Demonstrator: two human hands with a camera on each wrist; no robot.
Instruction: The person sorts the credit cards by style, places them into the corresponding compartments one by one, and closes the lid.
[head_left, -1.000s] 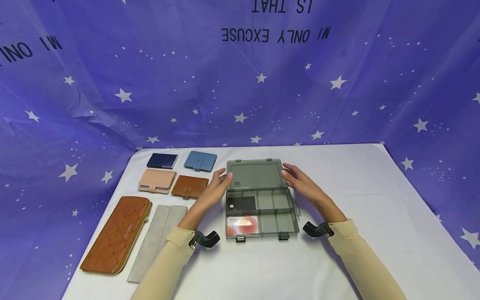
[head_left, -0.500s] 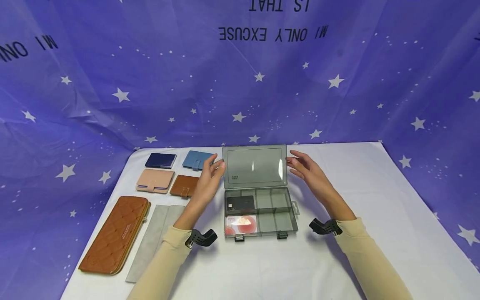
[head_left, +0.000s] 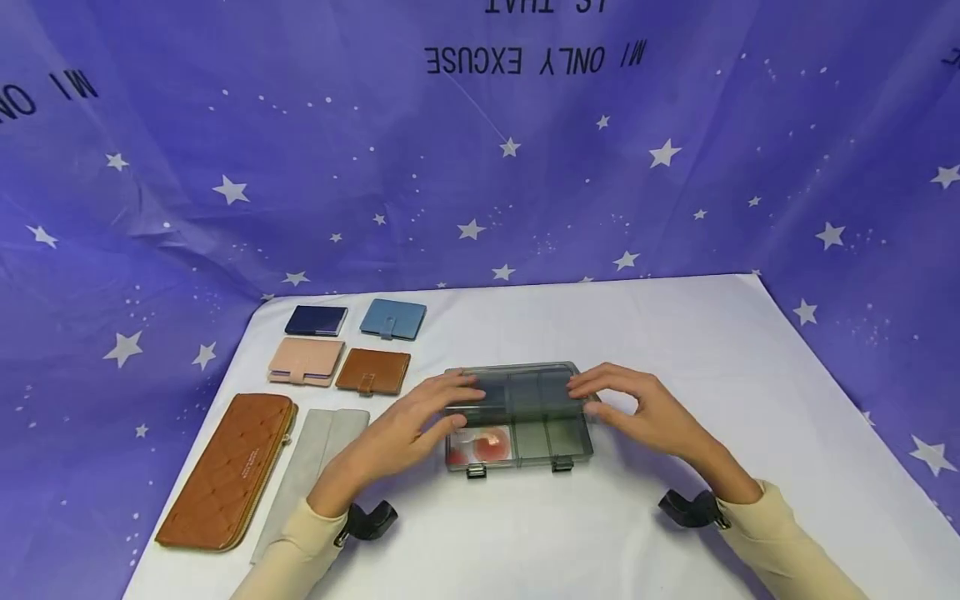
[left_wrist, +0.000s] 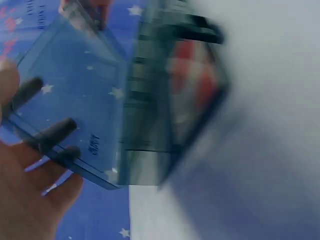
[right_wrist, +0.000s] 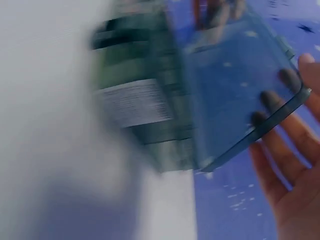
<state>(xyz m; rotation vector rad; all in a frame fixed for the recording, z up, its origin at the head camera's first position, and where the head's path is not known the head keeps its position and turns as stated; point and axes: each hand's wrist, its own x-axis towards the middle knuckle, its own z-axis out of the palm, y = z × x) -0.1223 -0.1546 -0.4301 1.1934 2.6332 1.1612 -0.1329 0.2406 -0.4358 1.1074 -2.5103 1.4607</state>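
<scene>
A translucent grey-green compartment box (head_left: 551,442) sits on the white table with its hinged lid (head_left: 517,383) tilted partway down over the back row. My left hand (head_left: 408,421) holds the lid's left side, fingers over the outer face and thumb near the free edge. At the right side, my right hand (head_left: 637,404) holds it likewise. Both wrist views show fingertips through the clear lid. A white card with red circles (head_left: 487,444) lies in the front left compartment. The black card behind it is mostly hidden under the lid. A printed white label (right_wrist: 135,102) shows on the box in the right wrist view.
To the left lie a navy card holder (head_left: 317,320), a blue wallet (head_left: 393,319), a pink wallet (head_left: 306,361) and a brown wallet (head_left: 372,371). Nearer are a quilted brown zip wallet (head_left: 228,471) and a grey long wallet (head_left: 300,467), partly behind the left forearm. Starry purple cloth surrounds the table.
The lid has swung up from lying open behind the box and forward over the back compartments. Both hands have moved with it toward me, their fingers now on its outer face.
</scene>
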